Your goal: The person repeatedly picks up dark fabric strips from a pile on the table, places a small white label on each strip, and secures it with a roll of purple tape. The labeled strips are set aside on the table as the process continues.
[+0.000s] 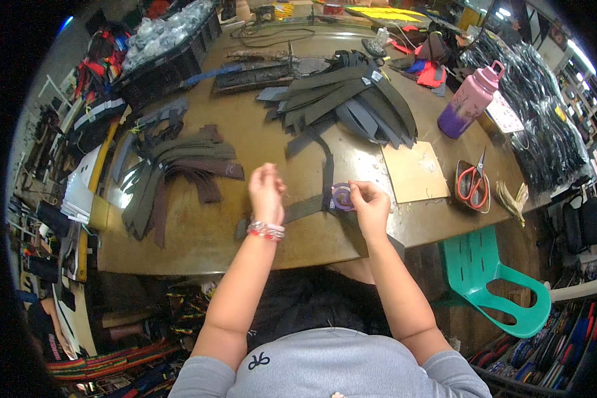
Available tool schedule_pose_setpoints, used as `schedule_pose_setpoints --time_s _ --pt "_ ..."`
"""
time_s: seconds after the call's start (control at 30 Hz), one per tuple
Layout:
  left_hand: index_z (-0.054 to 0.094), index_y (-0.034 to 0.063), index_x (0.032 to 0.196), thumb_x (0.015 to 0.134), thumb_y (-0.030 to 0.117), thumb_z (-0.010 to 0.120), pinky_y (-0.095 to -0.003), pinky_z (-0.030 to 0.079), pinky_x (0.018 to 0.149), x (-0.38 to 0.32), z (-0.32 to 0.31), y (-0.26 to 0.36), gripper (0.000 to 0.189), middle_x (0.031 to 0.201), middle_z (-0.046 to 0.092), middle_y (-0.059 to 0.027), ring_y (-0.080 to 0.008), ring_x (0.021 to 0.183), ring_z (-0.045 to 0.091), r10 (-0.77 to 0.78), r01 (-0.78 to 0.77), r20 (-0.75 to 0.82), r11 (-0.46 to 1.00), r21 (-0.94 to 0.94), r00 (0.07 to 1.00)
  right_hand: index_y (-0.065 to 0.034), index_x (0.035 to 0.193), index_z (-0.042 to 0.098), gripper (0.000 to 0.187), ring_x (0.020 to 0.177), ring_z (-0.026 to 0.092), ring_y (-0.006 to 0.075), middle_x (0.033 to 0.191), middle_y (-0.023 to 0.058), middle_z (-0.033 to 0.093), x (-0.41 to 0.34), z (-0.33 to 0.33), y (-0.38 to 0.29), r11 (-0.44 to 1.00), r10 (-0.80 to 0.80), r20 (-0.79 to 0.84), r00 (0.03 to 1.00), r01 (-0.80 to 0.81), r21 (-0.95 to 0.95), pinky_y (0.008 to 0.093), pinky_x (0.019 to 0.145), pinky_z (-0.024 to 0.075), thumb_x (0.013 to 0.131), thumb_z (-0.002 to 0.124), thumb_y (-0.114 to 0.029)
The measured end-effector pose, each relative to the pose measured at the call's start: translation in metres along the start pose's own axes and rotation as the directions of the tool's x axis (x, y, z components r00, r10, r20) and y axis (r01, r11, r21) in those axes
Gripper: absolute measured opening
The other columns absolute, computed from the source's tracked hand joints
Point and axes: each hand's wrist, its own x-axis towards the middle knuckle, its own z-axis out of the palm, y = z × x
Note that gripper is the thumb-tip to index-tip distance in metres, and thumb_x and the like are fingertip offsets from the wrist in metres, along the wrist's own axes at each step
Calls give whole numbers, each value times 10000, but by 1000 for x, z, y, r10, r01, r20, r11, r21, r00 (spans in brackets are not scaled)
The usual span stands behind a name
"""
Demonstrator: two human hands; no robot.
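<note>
My right hand (371, 205) has thumb and forefinger pinched at the edge of a small purple spiral disc (342, 197). The disc sits over dark fabric straps (328, 169) that cross on the table, one of them greyish green (306, 208). To the left of the straps, my left hand (267, 191) is raised above the table with beaded bracelets at its wrist. Its fingers are bent and blurred, so whether they hold something thin is unclear. A bundle of dark green straps (323, 99) lies farther back. Another bundle, green and maroon (179, 171), lies at the left.
Scissors with orange handles (473, 186) rest in a small tray (483, 203) on the right. Beside it are a cardboard sheet (414, 171) and a pink-purple bottle (470, 99). A green plastic chair (477, 263) stands by the table's right front edge. A black crate (164, 69) is at the back left.
</note>
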Motion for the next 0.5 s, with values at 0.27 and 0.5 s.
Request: schedule_pose_setpoints --time_s 0.27,0.5 --pt "630 3 912 901 142 640 -335 483 876 -38 1 38 139 1010 618 -106 -231 972 585 -104 -671 801 489 557 589 30 932 700 117 599 561 45 715 11 659 3 -5 5 999 -21 24 999 22 -32 206 546 456 879 661 -67" --pt "549 -9 920 844 59 654 -359 490 844 -45 11 8 146 942 582 -133 -309 922 578 117 -820 821 231 524 558 33 921 657 86 636 616 80 756 64 684 -5 -9 0 986 -57 91 994 70 -149 217 599 486 906 623 -45"
